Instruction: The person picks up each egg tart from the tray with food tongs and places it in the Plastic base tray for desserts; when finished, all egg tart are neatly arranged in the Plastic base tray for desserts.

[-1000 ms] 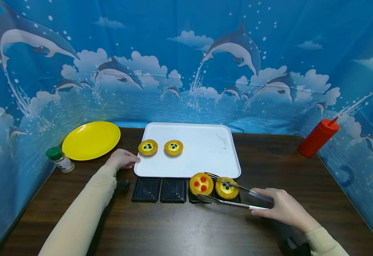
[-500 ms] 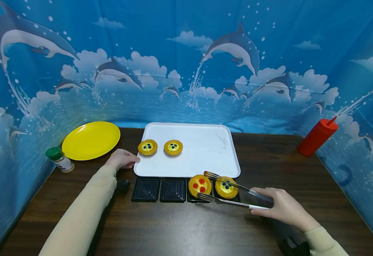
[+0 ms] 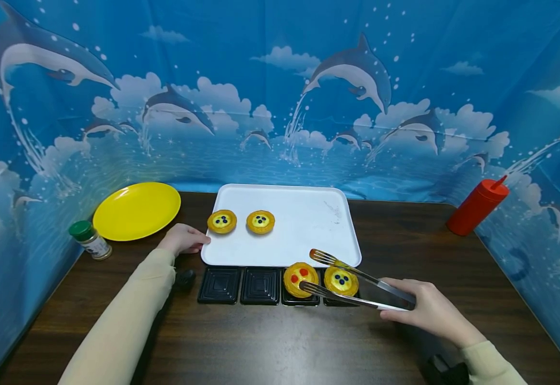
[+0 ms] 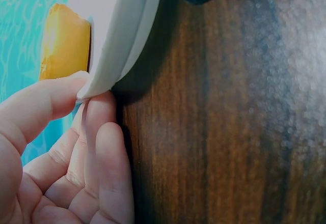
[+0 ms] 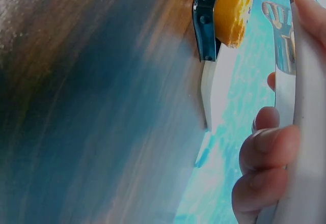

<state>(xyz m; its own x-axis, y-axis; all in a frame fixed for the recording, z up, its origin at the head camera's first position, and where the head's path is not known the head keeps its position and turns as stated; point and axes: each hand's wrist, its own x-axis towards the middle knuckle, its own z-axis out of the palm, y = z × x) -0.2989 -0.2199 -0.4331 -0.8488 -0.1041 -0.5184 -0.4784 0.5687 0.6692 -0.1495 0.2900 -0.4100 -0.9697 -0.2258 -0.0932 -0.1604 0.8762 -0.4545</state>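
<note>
I think the step in hand is tong work at the red tart (image 3: 295,274), which sits in a black dish (image 3: 289,300) just below the middle of the frame. The tips of the tongs (image 3: 371,279) are spread wide, one in front of that tart in the picture; I can't tell if they touch it. My next move seems to call for care, so the tongs don't bump the blue tart (image 3: 341,279) beside it.

My right hand (image 3: 428,309) comes in from the lower right and holds the tongs, which point left. My left hand (image 3: 181,239) reaches up from the lower left and pinches the tray (image 3: 304,230) at its left edge, thumb on top. The hands are well apart.
</note>
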